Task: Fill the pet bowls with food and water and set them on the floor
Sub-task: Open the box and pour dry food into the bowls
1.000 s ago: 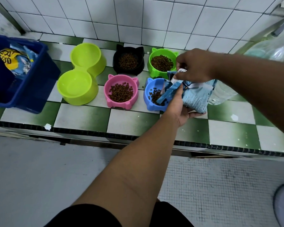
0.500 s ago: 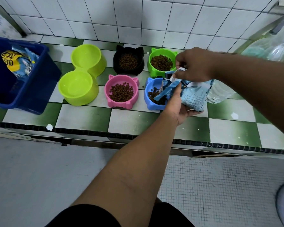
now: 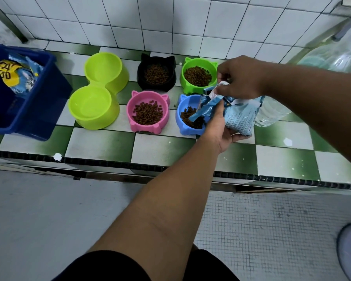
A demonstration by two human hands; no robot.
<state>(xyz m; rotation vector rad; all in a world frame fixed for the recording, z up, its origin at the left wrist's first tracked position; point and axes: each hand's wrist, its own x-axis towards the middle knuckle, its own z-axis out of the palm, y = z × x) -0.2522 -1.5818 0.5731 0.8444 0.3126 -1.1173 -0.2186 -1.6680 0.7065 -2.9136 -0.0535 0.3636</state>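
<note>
On the green-and-white checked counter stand cat-eared bowls with brown kibble: black, green, pink and blue. A lime double bowl at the left holds no kibble. My left hand grips the underside of a blue-and-white food pouch, tilted with its torn mouth over the blue bowl. My right hand pinches the pouch's top edge from above.
A dark blue bin with another food pouch inside sits at the counter's left end. A clear plastic bottle lies behind the held pouch. Clear plastic bags fill the far right corner. Grey floor lies below the counter edge.
The pouch stays tipped over the blue bowl and both hands keep their hold. The kibble heap in the blue bowl looks slightly bigger.
</note>
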